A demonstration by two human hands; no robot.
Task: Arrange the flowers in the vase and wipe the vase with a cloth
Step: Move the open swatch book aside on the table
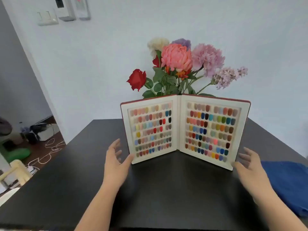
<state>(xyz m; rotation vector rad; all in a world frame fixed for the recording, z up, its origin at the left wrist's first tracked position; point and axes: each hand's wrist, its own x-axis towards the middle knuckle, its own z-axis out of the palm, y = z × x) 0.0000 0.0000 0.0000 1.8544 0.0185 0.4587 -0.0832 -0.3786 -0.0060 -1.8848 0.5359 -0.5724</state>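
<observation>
Hands [116,161] [250,165], fingers spread, flank the swatch book's [180,129] outer edges.

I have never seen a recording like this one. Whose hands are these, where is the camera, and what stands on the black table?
There is no machine here. A person wears one wide camera on the head, so you look down at their own bare hands. The left hand and right hand are open, one at each side edge of a standing open book of nail colour samples; neither grips it. Behind it rise the flowers; the vase is hidden. A blue cloth lies at the right on the black table.
</observation>
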